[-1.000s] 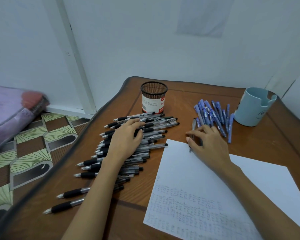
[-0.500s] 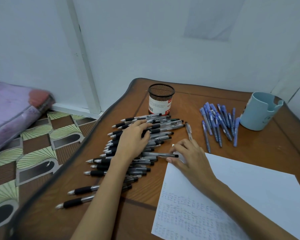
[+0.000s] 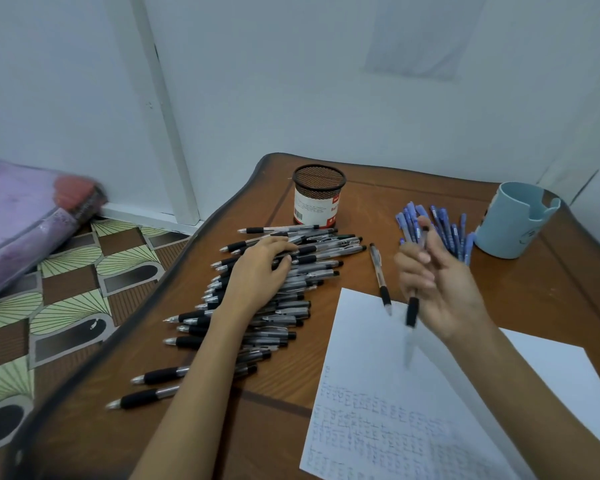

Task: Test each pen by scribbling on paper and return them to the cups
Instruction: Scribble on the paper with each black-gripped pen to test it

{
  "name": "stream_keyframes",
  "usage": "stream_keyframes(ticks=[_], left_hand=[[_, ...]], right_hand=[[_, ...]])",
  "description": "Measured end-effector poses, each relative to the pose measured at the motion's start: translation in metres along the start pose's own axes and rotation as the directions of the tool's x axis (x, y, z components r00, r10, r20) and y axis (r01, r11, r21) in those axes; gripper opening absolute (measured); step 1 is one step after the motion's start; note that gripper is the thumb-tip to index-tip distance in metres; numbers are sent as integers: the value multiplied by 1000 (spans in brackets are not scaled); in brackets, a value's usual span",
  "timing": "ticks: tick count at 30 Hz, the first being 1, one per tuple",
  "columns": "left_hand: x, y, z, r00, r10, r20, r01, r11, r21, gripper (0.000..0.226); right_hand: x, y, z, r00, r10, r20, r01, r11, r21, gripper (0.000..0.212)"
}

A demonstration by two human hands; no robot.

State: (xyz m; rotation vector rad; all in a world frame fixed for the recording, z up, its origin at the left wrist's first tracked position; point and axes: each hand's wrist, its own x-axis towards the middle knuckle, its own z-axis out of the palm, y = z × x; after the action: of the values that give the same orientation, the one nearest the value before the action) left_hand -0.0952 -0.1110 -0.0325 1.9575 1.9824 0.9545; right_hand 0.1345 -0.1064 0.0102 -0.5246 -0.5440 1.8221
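**Item 1. Right grip** point(image 3: 444, 285). We record it raised over the far edge of the paper point(image 3: 371, 351). Its fingers are curled round one black-sleeved pen point(image 3: 412, 311) with the point downward. The pen is blurred. We judge it is being settled into a writing hold for its test scribble and is not yet on the sheet.

**Item 2. Left grip** point(image 3: 257, 275). Its fingers are relaxed and laid across the row of black pens point(image 3: 305, 275), holding none. We take this as steadying the row against rolling.

**Item 3. Paper.** Small scribbles fill the near part. The far part is blank, so there is free room just below the held pen.

**Item 4. Loose pen** point(image 3: 380, 271). It lies alone between the black row and the right grip, with its tip on the paper's far corner. We cannot tell whether it has been tested. It sits close to where the next scribble would go.

**Item 5. Blue pens** point(image 3: 447, 230). They lie in a heap just beside the light-blue cup point(image 3: 510, 223), partly hidden behind the raised fingers.

**Item 6. Black mesh cup** point(image 3: 319, 192). It stands upright beyond the black row. We see no pens standing in either cup, so we judge most of the returns lie ahead.

**Item 7. Counter** point(image 3: 534, 299). It is brown wood. The left forearm crosses the near end of the black row and covers several pens.

**Item 8. Surroundings.** A patterned floor point(image 3: 66, 271) and a purple bundle point(image 3: 14, 216) lie to the left.
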Motion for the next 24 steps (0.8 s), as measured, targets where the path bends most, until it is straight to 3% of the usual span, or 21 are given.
stream_keyframes(ticks=[7,10,14,16,18,20,22,24], left_hand=[[0,0,1,1000,17,1,-17,999,39,29],[0,1,1,1000,17,5,-17,999,51,30],[0,0,1,1000,22,2,-22,998,57,29],[0,1,1,1000,25,3,-25,998,54,30],[0,1,2,1000,26,2,-26,998,55,29],[1,0,2,1000,23,0,-23,998,59,29],[1,0,2,1000,25,2,-25,998,61,29],[1,0,2,1000,25,2,-25,998,61,29]], right_hand=[[-3,22,-13,987,132,-87,-134,991,-16,27],[-8,29,-10,988,152,-10,-152,988,-8,17],[-11,38,-9,985,165,42,-166,986,33,32],[-13,38,-9,980,198,21,-196,978,-74,28],[-14,38,-11,987,160,7,-147,922,-359,58],[-15,41,-9,997,69,26,-39,797,-603,68],[-15,43,-9,998,59,36,-23,780,-625,60],[-17,42,-8,989,139,47,-85,802,-591,44]])
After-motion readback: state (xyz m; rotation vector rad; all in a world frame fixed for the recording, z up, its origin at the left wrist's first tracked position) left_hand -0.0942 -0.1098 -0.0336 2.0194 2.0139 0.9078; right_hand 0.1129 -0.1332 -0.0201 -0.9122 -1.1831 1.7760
